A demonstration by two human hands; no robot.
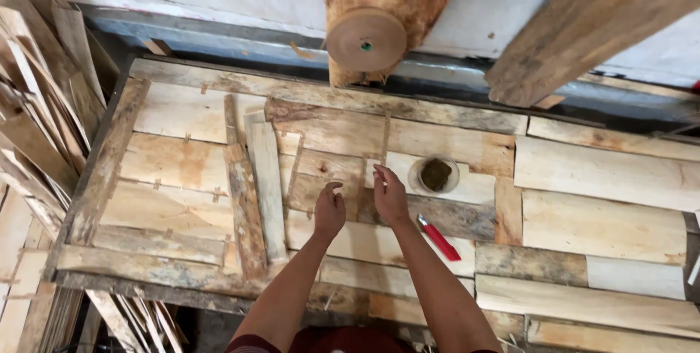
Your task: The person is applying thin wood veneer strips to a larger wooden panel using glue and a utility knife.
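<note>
A person is leaning over a patchwork sheet of thin wood pieces (350, 200) laid flat on a bench, both hands working near its middle. The pieces look fragile and loosely joined; a heavy press or sideways nudge could shift a strip out of line or crack it. The left hand (329, 211) is resting just left of the sheet's centre, fingers curled loosely, gripping nothing visible. The right hand (390, 196) is hovering beside it, fingers drawn together as if pinching something too small to make out. A roll of brown tape (366, 39) is hanging beyond the sheet's far edge. A small dish (434, 175) and a red knife (438, 238) are lying right of the hands, where a stray elbow could knock them.
</note>
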